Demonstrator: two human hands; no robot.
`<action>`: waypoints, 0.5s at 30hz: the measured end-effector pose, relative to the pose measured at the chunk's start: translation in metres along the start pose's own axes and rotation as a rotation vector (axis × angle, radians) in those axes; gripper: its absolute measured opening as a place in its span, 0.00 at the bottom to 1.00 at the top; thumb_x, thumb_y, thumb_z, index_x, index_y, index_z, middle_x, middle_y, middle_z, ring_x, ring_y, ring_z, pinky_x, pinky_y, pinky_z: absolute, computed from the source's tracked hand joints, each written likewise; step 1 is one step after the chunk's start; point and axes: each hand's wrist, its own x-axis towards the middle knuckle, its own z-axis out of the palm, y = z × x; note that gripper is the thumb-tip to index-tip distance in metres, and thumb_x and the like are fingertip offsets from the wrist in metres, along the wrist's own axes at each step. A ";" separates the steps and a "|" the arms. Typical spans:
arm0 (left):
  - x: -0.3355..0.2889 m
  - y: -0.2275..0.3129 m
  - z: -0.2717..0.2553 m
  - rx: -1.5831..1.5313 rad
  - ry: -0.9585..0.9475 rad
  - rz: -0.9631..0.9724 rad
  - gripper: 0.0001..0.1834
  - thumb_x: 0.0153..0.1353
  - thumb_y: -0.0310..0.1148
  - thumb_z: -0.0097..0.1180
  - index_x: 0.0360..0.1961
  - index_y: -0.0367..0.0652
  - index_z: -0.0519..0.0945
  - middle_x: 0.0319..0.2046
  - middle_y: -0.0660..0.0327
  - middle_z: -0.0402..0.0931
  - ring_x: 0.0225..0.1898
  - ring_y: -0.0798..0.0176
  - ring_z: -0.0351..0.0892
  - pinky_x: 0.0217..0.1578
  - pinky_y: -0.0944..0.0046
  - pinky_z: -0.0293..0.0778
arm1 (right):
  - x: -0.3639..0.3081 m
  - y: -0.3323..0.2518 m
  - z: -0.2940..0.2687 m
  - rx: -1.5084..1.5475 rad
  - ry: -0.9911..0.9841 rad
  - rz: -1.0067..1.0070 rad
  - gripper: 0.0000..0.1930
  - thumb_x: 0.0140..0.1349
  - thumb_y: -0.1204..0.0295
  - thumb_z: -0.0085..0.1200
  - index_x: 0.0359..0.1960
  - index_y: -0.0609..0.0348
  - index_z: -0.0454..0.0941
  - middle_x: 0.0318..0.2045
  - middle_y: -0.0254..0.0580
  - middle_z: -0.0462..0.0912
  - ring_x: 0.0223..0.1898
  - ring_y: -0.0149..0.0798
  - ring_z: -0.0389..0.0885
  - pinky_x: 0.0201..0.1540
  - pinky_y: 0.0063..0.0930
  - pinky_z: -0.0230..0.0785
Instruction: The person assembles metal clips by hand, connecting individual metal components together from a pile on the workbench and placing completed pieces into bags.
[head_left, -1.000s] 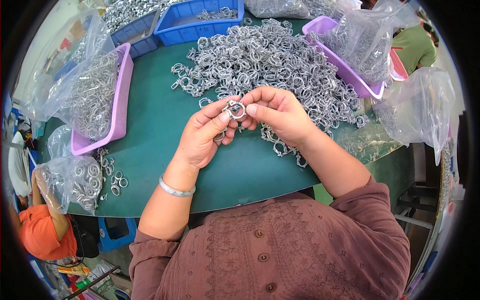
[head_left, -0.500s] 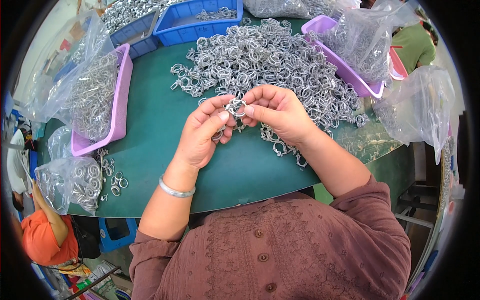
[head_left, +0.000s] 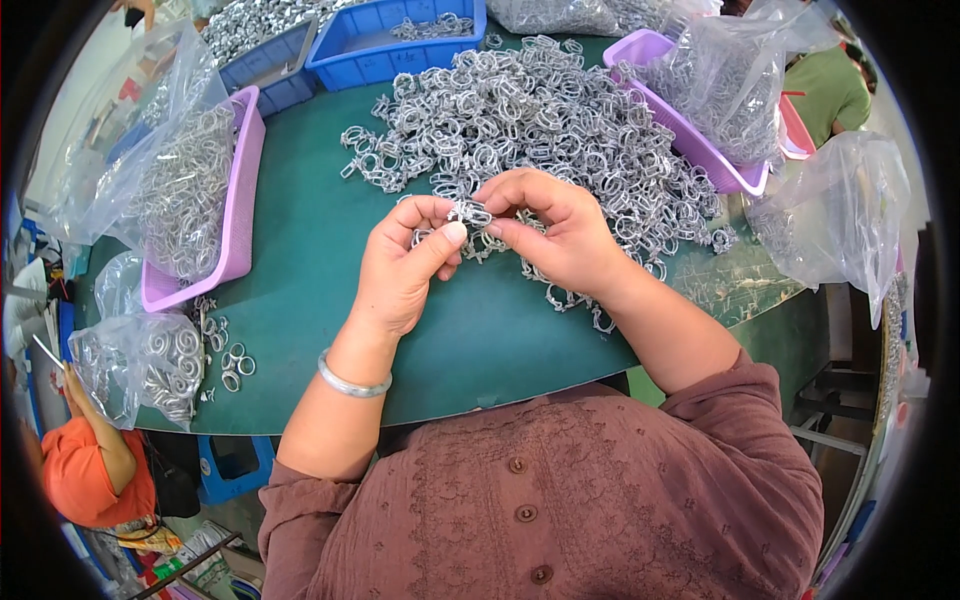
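Observation:
Between my two hands is a small silver metal ring piece (head_left: pixel 470 213), pinched at the near edge of a big heap. My left hand (head_left: pixel 405 262) has thumb and fingers closed on its left side; another ring seems tucked in the curled fingers. My right hand (head_left: pixel 560 235) grips the right side with thumb and forefinger. The heap of silver ring pieces (head_left: pixel 540 110) spreads just beyond and to the right of my hands. A few of its rings lie under my right wrist.
The green table (head_left: pixel 310 270) carries a purple basket (head_left: pixel 247 200) with bagged metal parts at left and another purple basket (head_left: pixel 690 150) at right. Blue bins (head_left: pixel 390 55) stand at the back. Several loose rings (head_left: pixel 235 365) lie by a plastic bag. A person in orange (head_left: pixel 95 475) sits at left.
The ring piece has turned between my fingers, and its round opening shows less. My right fingers have shifted slightly. At the left, the other person's hand now has a thin white object by it.

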 end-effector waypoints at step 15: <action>-0.002 -0.002 0.004 0.143 0.010 0.123 0.16 0.56 0.24 0.50 0.48 0.41 0.74 0.28 0.67 0.72 0.24 0.77 0.67 0.22 0.78 0.64 | -0.001 0.003 0.000 0.062 0.061 -0.039 0.12 0.47 0.86 0.51 0.36 0.64 0.72 0.33 0.39 0.74 0.32 0.29 0.75 0.36 0.21 0.69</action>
